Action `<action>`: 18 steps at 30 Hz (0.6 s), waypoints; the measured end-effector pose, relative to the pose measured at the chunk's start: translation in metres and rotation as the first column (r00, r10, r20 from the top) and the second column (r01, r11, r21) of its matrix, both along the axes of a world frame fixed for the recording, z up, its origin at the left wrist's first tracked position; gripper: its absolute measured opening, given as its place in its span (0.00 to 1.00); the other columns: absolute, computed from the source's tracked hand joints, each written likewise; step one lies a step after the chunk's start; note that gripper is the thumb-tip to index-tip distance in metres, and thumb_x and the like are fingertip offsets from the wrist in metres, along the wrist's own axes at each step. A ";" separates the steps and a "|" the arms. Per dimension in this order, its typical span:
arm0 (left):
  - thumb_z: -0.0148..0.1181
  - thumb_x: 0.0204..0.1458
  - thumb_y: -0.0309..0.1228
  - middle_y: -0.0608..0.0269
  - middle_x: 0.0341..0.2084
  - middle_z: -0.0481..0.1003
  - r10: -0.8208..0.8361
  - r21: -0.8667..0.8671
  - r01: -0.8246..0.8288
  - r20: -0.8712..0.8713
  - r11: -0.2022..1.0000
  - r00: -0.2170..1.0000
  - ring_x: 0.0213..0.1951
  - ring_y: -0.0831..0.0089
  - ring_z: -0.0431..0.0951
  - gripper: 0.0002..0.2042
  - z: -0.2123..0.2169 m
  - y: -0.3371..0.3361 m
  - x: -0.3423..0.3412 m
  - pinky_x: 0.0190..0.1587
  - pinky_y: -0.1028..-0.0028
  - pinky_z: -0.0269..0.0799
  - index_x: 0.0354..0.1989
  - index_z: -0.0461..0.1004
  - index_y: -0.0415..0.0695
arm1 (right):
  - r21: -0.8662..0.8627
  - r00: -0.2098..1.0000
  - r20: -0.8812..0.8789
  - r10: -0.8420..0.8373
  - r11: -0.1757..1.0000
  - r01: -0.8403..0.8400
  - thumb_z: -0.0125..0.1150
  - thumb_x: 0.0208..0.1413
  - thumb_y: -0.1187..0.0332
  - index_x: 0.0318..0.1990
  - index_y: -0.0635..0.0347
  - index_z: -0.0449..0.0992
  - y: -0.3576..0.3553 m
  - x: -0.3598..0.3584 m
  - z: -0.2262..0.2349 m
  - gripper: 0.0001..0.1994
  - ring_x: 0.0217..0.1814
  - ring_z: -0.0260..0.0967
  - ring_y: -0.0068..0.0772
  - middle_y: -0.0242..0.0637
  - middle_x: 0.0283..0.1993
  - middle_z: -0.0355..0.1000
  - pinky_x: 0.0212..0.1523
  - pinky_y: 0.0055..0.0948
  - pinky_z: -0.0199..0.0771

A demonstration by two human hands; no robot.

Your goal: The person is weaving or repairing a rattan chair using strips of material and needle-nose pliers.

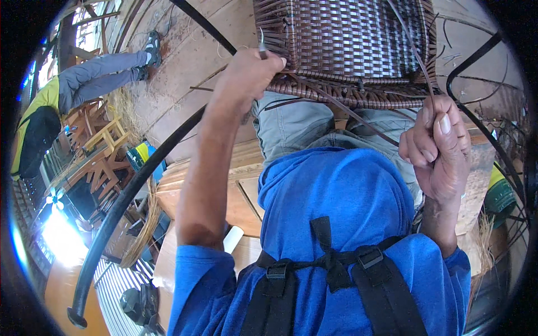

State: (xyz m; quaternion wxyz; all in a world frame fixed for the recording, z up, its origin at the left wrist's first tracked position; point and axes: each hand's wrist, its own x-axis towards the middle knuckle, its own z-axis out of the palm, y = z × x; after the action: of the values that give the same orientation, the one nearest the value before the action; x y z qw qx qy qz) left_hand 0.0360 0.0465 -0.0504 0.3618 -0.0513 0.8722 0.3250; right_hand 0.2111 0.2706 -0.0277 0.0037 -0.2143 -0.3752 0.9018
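Legs of another person [106,75] in grey trousers and dark shoes lie at the far left, on the reddish floor [185,61]. Below them stand small wooden stools [103,154], close together, and next to these a pile of dry straw-coloured fibre [147,227]. A black metal tube [129,196] curves from the lower left up toward the middle of the picture.

My left hand [246,73] is closed in a fist around a small metal tool [261,47]; its thin tip sticks up above my fingers. The fist touches the lower left corner of the woven brown panel [347,45], which is stretched in front of me, above my knees. The weave is tight, in dark and lighter brown bands, and its lower border is a thick braided edge.

One loose brown strip [342,109] runs from this edge, near my left fist, diagonally down across my grey trousers [291,126] toward my right side. My right hand [440,145] is closed on a thin strand, pinched between thumb and fingers; the strand goes up from there to the panel.

At the far right another black metal bar [476,56] bends around the panel. Behind it, low, I see a green container [499,196]; what is inside I cannot tell. My blue shirt [336,207] with black straps fills the bottom.
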 end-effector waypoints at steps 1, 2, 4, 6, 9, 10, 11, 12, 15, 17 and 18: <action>0.56 0.46 0.36 0.70 0.10 0.63 0.001 -0.015 -0.001 0.014 1.000 1.000 0.13 0.78 0.62 0.11 0.002 -0.003 -0.001 0.18 0.74 0.60 0.25 0.74 0.39 | 0.022 0.998 -0.041 0.052 0.998 -0.051 0.47 0.63 0.59 0.37 0.61 0.61 0.002 -0.001 0.000 0.13 0.13 0.43 0.13 0.22 0.17 0.50 0.17 0.19 0.49; 0.58 0.46 0.36 0.72 0.11 0.63 0.074 0.037 -0.076 0.056 0.996 0.996 0.12 0.81 0.61 0.11 0.003 -0.005 -0.002 0.16 0.77 0.57 0.27 0.75 0.39 | 0.025 1.000 -0.003 0.015 1.000 -0.015 0.47 0.63 0.60 0.38 0.61 0.62 0.005 -0.001 0.000 0.12 0.13 0.43 0.13 0.22 0.17 0.50 0.17 0.19 0.49; 0.60 0.46 0.36 0.74 0.12 0.63 0.135 0.089 -0.144 0.102 0.986 0.986 0.12 0.84 0.59 0.11 0.002 -0.007 -0.002 0.13 0.80 0.55 0.29 0.75 0.39 | 0.154 0.992 0.126 0.022 0.987 -0.041 0.48 0.62 0.62 0.41 0.62 0.64 0.017 0.003 0.000 0.11 0.13 0.42 0.12 0.22 0.17 0.50 0.17 0.17 0.48; 0.60 0.46 0.36 0.75 0.13 0.62 0.109 0.085 -0.112 0.040 0.990 0.993 0.12 0.86 0.58 0.11 -0.001 -0.009 -0.001 0.13 0.81 0.53 0.30 0.75 0.39 | 0.304 0.915 0.403 0.019 0.940 -0.154 0.49 0.62 0.64 0.45 0.61 0.66 0.041 0.012 0.001 0.10 0.13 0.42 0.10 0.21 0.18 0.51 0.16 0.16 0.46; 0.59 0.47 0.35 0.66 0.16 0.70 0.019 -0.052 -0.019 -0.010 0.998 1.000 0.15 0.76 0.67 0.12 -0.006 -0.010 -0.001 0.17 0.74 0.63 0.32 0.75 0.38 | 0.165 0.985 0.170 0.032 0.984 -0.061 0.49 0.62 0.61 0.45 0.61 0.63 0.078 0.037 -0.003 0.13 0.10 0.40 0.10 0.20 0.16 0.49 0.11 0.15 0.43; 0.59 0.47 0.35 0.66 0.16 0.70 0.014 -0.037 -0.014 -0.002 0.999 1.000 0.15 0.76 0.67 0.12 -0.008 -0.009 0.001 0.17 0.74 0.63 0.32 0.75 0.38 | 0.182 0.978 0.201 0.061 0.978 -0.098 0.48 0.62 0.61 0.44 0.60 0.62 0.080 0.051 -0.005 0.12 0.08 0.41 0.11 0.19 0.14 0.47 0.10 0.15 0.45; 0.58 0.47 0.35 0.60 0.20 0.73 -0.236 -0.199 0.187 -0.257 0.962 0.937 0.20 0.67 0.72 0.12 -0.011 -0.007 0.003 0.23 0.69 0.67 0.34 0.75 0.38 | 0.150 0.984 0.122 0.130 0.978 -0.147 0.47 0.63 0.60 0.43 0.59 0.61 0.082 0.061 -0.008 0.12 0.07 0.41 0.11 0.19 0.12 0.46 0.09 0.15 0.46; 0.58 0.47 0.35 0.53 0.24 0.76 -0.481 -0.411 0.322 -0.377 0.853 0.791 0.25 0.58 0.77 0.12 -0.012 -0.004 0.005 0.29 0.63 0.71 0.35 0.74 0.38 | 0.067 0.982 0.034 0.184 0.980 -0.186 0.45 0.64 0.61 0.39 0.57 0.59 0.086 0.067 -0.009 0.09 0.06 0.42 0.11 0.20 0.12 0.47 0.07 0.15 0.49; 0.54 0.50 0.36 0.47 0.31 0.76 -0.579 -0.589 0.342 -0.273 0.732 0.769 0.36 0.49 0.76 0.12 -0.013 0.000 0.010 0.38 0.56 0.71 0.35 0.74 0.40 | -0.471 0.949 -0.311 -0.057 0.876 -0.102 0.42 0.64 0.60 0.41 0.60 0.61 0.088 0.059 -0.019 0.12 0.16 0.67 0.22 0.33 0.19 0.63 0.16 0.29 0.71; 0.52 0.52 0.37 0.48 0.30 0.77 -0.659 -0.670 0.403 -0.171 0.623 0.733 0.36 0.50 0.77 0.12 -0.012 0.003 0.008 0.38 0.55 0.71 0.35 0.75 0.41 | -0.311 0.923 -0.382 0.053 0.933 -0.182 0.42 0.62 0.68 0.50 0.61 0.62 0.077 0.038 -0.031 0.12 0.46 0.65 0.36 0.44 0.39 0.68 0.45 0.43 0.67; 0.51 0.52 0.37 0.48 0.29 0.77 -0.676 -0.685 0.423 -0.138 0.593 0.724 0.35 0.50 0.77 0.13 -0.013 0.005 0.006 0.38 0.55 0.71 0.34 0.75 0.42 | -0.171 0.923 -0.341 0.176 0.954 -0.245 0.44 0.59 0.74 0.55 0.61 0.63 0.071 0.024 -0.039 0.16 0.62 0.59 0.42 0.49 0.50 0.69 0.60 0.49 0.60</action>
State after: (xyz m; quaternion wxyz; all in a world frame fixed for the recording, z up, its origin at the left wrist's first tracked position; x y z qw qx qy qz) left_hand 0.0422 0.0517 -0.0633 0.2300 0.1778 0.9513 -0.1023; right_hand 0.2351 0.3415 -0.0670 -0.0550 -0.0215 -0.2930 0.9543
